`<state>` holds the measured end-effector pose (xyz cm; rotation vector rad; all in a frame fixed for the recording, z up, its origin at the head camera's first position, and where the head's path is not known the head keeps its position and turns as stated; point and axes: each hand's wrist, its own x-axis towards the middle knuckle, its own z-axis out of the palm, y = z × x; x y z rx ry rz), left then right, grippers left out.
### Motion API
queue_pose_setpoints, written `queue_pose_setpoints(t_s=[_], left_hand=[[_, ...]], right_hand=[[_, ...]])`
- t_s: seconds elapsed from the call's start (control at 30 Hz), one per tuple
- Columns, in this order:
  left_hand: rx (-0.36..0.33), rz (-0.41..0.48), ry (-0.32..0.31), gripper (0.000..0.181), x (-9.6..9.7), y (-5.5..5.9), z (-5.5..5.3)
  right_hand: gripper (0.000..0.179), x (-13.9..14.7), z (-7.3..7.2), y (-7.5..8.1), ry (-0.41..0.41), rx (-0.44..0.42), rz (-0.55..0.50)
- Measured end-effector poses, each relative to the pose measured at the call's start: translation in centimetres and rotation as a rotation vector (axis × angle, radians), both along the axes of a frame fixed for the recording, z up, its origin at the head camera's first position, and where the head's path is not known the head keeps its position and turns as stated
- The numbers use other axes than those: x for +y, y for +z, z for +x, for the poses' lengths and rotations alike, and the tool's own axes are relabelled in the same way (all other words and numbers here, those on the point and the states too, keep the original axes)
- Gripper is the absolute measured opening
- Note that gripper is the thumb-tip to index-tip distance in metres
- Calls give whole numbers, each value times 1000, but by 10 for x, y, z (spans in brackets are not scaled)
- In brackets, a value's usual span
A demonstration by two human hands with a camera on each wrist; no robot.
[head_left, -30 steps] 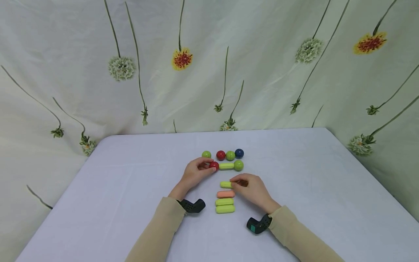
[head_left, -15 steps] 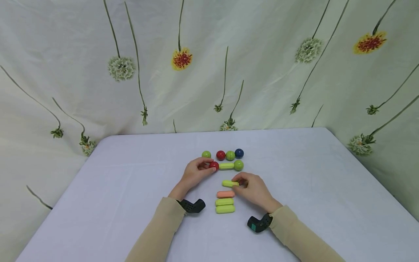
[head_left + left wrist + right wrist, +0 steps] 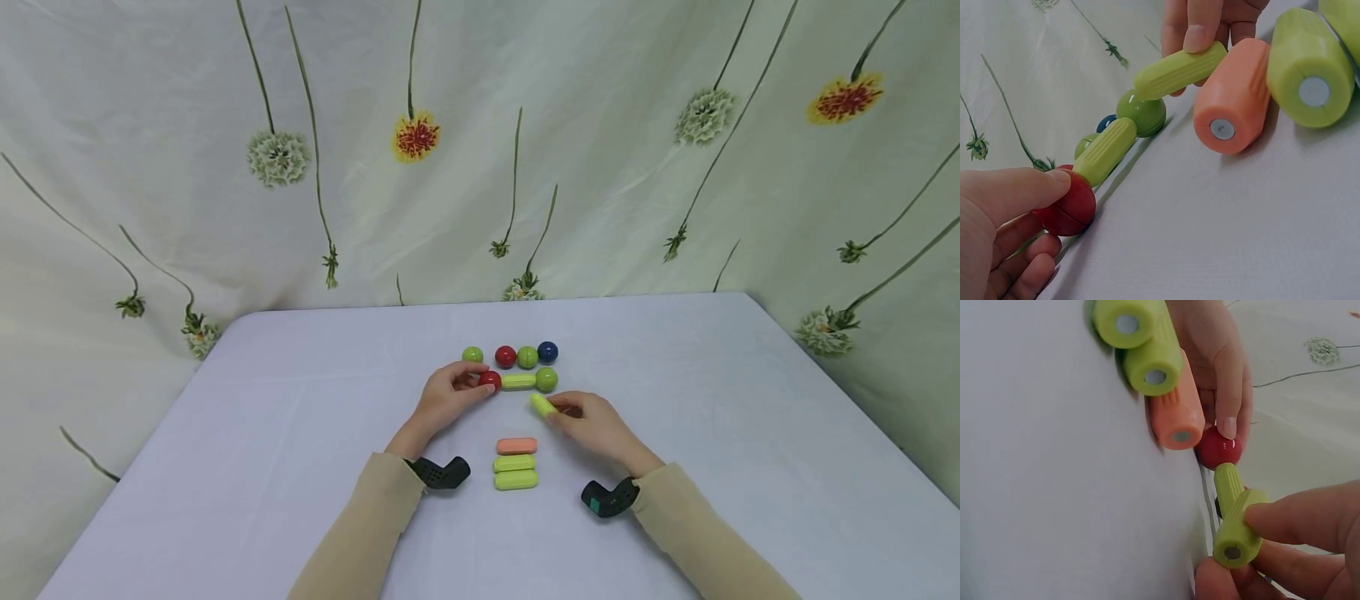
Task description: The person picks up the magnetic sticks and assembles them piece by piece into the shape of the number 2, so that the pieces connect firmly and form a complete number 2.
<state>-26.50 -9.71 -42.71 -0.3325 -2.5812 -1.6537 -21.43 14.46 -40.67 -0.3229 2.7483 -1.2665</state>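
My left hand (image 3: 444,398) pinches a red ball (image 3: 491,381) between thumb and fingers. From that ball a yellow-green magnetic rod (image 3: 518,382) runs right to a green ball (image 3: 547,380), the three in one line on the white-covered table. My right hand (image 3: 596,423) grips a second yellow-green magnetic rod (image 3: 542,406), tilted, just in front of the green ball. Its grooved side and one end show in the left wrist view, where that end overlaps the green ball (image 3: 1142,114). A round metal disc marks its other end in the right wrist view.
Nearer the body lie an orange rod (image 3: 517,446) and two yellow-green rods (image 3: 514,463), side by side. Behind the joined pieces stand a green ball (image 3: 472,354), a red ball (image 3: 506,357), another green ball (image 3: 527,357) and a dark blue ball (image 3: 547,352). A flowered cloth hangs behind the table.
My right hand has lifted its rod away from beside the orange rod, moving it back and to the right while turning it aslant. My left hand stays on the red ball.
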Motion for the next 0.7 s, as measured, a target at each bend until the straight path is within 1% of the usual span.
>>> queue_pose_setpoints(t_s=[0.1,0.17,0.37,0.53,0.7], left_hand=[[0,0,1,31,0,0,0],[-1,3,0,31,0,0,0],[-2,3,0,32,0,1,1],[4,1,0,32,0,2,2],[5,-4,3,32,0,2,2]], right_hand=[[31,4,-2,2,-31,-70,-65],[30,6,-3,1,-49,-90,-89],[31,11,-5,0,-96,-108,-130],[35,11,-6,1,-151,-188,-209],[39,11,-7,2,-171,-246,-262]])
